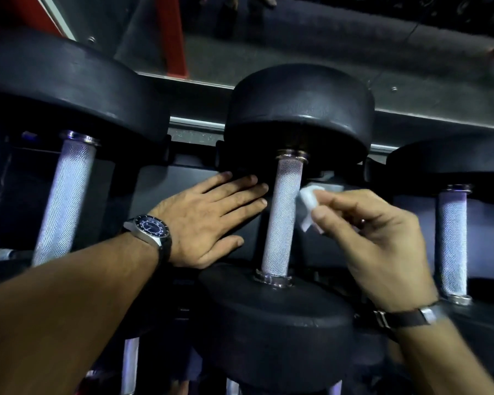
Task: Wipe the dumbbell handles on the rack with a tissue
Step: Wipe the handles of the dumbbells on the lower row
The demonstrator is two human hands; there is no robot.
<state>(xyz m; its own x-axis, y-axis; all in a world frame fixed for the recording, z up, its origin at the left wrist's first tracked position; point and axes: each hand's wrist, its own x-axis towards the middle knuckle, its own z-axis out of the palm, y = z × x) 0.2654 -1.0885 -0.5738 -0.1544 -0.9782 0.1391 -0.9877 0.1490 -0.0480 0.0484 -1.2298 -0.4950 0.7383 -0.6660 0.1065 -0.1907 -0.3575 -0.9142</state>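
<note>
Three dumbbells lie side by side on a dark rack (154,178), their handles running from near to far. The middle dumbbell (297,109) has a large black head at the far end and another at the near end, joined by a knurled silver handle (281,218) with shiny collars at both ends.

The left hand (203,220) lies flat just to the left of that handle, palm down. Its fingers (234,192) are straight and released, side by side, holding nothing; their tips reach close to the handle, though whether they touch it cannot be told. A wristwatch (151,228) with a dark dial and metal case sits on the left wrist.

The right hand (380,238) is just to the right of the same handle. Its thumb and bent fingers pinch a small folded white tissue (310,206). The tissue's far edge is right beside the handle's right side, about halfway along it; contact cannot be made out. A dark strap (405,317) with a metal buckle circles the right wrist.

To the left, a second dumbbell (63,89) shows its own knurled handle, and to the right a third dumbbell's handle (452,240) stands well apart from both hands. Beyond the rack is a grey floor (297,47) with a red upright (171,38) at the far left.
</note>
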